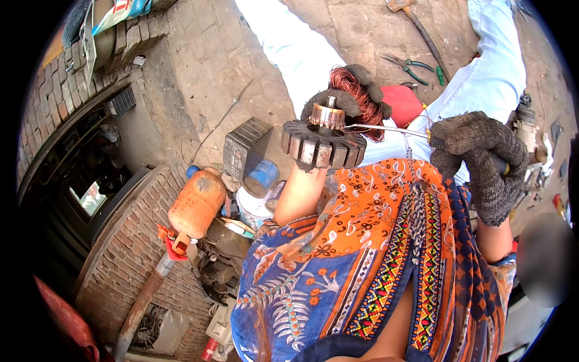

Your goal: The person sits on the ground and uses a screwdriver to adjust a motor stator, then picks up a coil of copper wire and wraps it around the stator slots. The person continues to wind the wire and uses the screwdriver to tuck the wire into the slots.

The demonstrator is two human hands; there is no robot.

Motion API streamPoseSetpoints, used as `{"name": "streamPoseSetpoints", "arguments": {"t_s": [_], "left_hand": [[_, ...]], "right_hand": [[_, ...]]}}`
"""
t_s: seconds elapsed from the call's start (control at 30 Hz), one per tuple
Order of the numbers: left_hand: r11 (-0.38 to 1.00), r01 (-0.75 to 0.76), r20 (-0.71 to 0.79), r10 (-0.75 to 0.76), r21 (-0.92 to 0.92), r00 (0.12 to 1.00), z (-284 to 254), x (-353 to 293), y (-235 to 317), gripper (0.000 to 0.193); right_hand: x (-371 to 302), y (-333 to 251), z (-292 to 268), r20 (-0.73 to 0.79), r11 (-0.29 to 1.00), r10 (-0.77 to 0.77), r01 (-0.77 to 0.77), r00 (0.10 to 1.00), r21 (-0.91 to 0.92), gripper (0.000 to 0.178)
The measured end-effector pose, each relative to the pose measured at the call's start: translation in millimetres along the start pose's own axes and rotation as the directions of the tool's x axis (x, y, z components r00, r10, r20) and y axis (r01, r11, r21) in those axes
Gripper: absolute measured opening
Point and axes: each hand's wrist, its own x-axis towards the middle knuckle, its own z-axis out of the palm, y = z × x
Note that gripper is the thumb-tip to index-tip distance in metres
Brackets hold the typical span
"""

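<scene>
Both my hands wear dark knitted work gloves. My left hand is closed around a motor armature, whose slotted dark steel core and copper commutator face up toward me. A tangle of copper wire is bunched by the fingers of that same hand; whether they grip it too is hard to see. In my right fist is a screwdriver with a dark handle partly hidden by the fingers. Its thin metal shaft reaches left, and the tip meets or nearly meets the armature just below the commutator.
On the brick ground ahead lie pliers and a hammer. Something red sits between my legs. To my left stand a black battery, a blue can, a white bucket and an orange cylinder on a pole.
</scene>
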Motion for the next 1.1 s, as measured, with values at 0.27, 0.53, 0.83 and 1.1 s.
{"name": "streamPoseSetpoints", "arguments": {"t_s": [0.27,0.53,0.83,1.1], "left_hand": [[0.989,0.086,0.067,-0.079,-0.117,0.995,2.8,3.1,-12.8,0.052],[0.994,-0.008,0.021,0.010,-0.113,1.000,-4.5,0.6,-26.0,0.050],[0.997,-0.003,-0.021,0.001,-0.083,1.000,10.2,1.5,-16.8,0.049],[0.992,-0.110,-0.137,0.100,-0.069,0.986,7.4,2.3,-24.8,0.048]], "right_hand": [[2.9,18.3,-4.2,0.084,0.966,0.055,-0.074,0.995,0.249,0.025],[1.5,21.2,5.7,0.013,0.918,0.211,-0.203,0.977,0.340,0.026],[-5.1,24.4,2.4,0.063,0.852,0.289,-0.287,0.955,0.439,0.033],[-7.2,14.9,14.5,0.000,0.865,0.318,-0.290,0.948,0.409,0.033]]}}
